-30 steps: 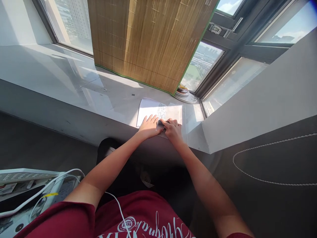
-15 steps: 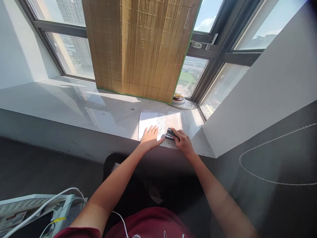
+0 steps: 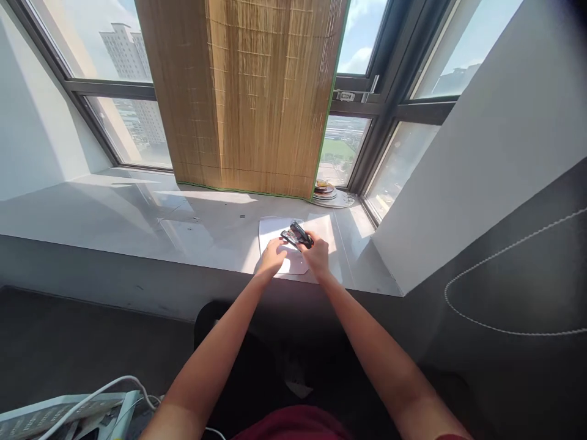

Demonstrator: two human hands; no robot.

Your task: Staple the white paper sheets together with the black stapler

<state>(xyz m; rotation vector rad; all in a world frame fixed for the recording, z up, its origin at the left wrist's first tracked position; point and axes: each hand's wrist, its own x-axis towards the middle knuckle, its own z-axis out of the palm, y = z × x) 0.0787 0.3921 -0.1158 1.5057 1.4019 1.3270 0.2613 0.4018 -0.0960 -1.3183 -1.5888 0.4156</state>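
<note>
A black stapler [image 3: 300,234] is held up over the sheets of paper [image 3: 269,230], its two arms spread apart. My right hand [image 3: 318,254] is closed around its right part. The fingertips of my left hand [image 3: 273,256] are closed at the stapler's left end, on the lower arm. White paper lies under both hands near the front edge of the window sill [image 3: 220,244]. My hands and the stapler cover part of the sheet.
A bamboo blind [image 3: 247,98] hangs in front of the window, its lower edge near the sill. Stacked plates [image 3: 332,197] stand in the right corner. A white cord [image 3: 504,333] loops at the right. A pale rack [image 3: 68,406] with a white cable is at lower left.
My left hand has left the paper and come to the stapler. My right hand has raised the stapler from the sheet's right edge, and its arms now stand apart. The view has tilted up.
</note>
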